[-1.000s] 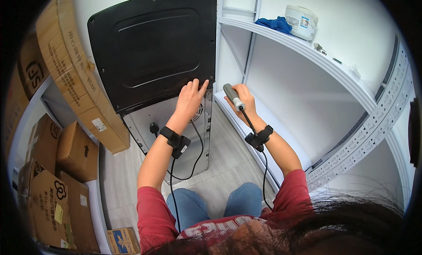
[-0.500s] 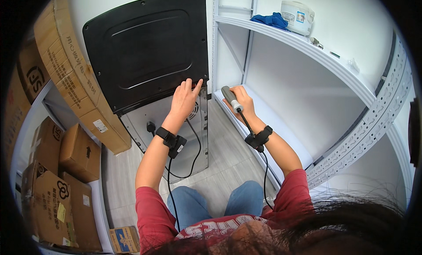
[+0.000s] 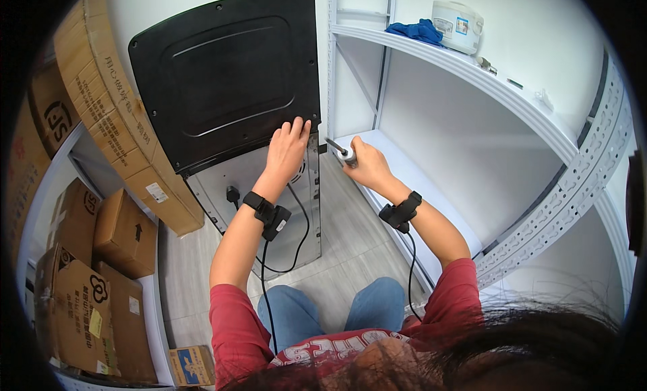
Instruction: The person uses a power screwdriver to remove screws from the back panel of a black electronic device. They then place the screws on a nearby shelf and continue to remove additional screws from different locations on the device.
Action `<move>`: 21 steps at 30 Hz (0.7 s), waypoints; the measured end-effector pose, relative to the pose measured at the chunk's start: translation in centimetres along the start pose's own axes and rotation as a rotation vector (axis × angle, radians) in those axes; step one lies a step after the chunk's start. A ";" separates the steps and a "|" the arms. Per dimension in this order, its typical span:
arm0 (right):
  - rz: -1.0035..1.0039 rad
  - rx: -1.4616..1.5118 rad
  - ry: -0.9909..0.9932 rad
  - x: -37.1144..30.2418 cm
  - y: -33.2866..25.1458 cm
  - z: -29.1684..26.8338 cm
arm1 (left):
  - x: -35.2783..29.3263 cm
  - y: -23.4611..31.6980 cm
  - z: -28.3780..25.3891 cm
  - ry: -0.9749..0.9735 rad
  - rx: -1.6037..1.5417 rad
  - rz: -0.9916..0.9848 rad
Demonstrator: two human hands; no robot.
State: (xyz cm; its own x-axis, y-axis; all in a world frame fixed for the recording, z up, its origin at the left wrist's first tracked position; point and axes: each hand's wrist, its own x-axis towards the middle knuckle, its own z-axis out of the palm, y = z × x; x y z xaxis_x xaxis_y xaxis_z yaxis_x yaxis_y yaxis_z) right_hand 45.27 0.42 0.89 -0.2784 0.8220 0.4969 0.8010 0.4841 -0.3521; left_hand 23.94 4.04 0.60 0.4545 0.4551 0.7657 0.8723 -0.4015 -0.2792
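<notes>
likely light and stiff: grey-handled, dark-shafted screwdriver (image 3: pixel 348 158), handle clasped in right hand (image 3: pixel 371 167). left hand (image 3: pixel 288 151) rests unclenched near lower-right corner of black moulded panel (image 3: pixel 232 74).

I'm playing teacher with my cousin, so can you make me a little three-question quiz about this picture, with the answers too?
1. What does the right hand hold?
a) a blue cloth
b) a grey-handled screwdriver
c) a cardboard box

2. True or false: the white appliance stands on the floor.

3. As the picture shows it, at which corner of the black panel are the fingers of the left hand?

Key:
1. b
2. False; it stands on the shelf.
3. The lower right corner.
</notes>
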 end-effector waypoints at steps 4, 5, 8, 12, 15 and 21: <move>0.007 -0.052 -0.065 -0.6 -0.2 -1.7 | 0.0 -0.3 0.5 0.019 -0.014 0.003; 0.011 -0.069 -0.075 -1.0 -0.3 -2.4 | 0.0 -0.2 0.4 0.025 -0.029 -0.002; 0.007 -0.107 0.068 -1.9 -0.3 -4.0 | 0.0 -0.4 0.5 0.041 -0.057 -0.011; -0.065 -0.088 0.152 -3.5 -0.4 -5.6 | 0.1 -0.4 0.7 0.034 -0.085 -0.024; -0.064 -0.109 0.199 -4.5 -0.7 -6.4 | 0.2 -0.2 0.6 0.027 -0.088 -0.024; -0.060 -0.165 0.137 -4.6 -1.1 -6.6 | 0.2 -0.3 0.9 0.008 -0.075 -0.041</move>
State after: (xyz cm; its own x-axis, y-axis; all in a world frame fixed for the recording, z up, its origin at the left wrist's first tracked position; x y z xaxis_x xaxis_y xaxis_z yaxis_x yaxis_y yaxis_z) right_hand 49.14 -5.88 4.27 -0.2628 0.7390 0.6204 0.8640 0.4665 -0.1897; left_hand 23.89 4.94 0.32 0.4173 0.4662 0.7801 0.8740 -0.4412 -0.2038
